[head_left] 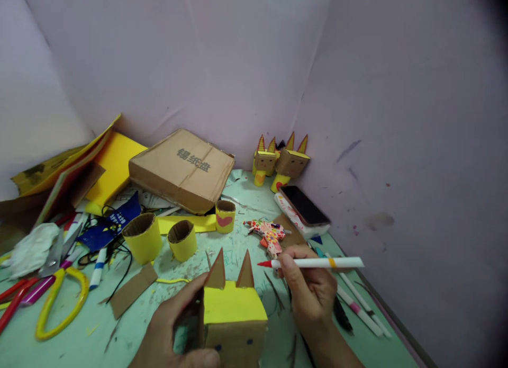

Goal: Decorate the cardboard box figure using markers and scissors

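Note:
My left hand (170,325) is wrapped round a cardboard box head (235,333) at the bottom middle. The head has a yellow paper top, two pointed brown ears edged in red and two dark dots on its front; its lower part is cut off by the frame. In my right hand (311,294) is a white felt-tip marker (317,262) with a red tip, pinched between thumb and fingers. That tip points left, a little to the right of the ears and apart from them. Several yellow-covered cardboard tubes (182,241) stand beyond, one bearing a red heart.
Finished cardboard figures (291,164) stand against the back wall. A flat carton (182,169) and yellow sheets (115,167) lie at back left. Scissors with yellow handles (63,304) lie at left. A phone (305,205) rests on a tissue pack; several markers (359,307) lie at right.

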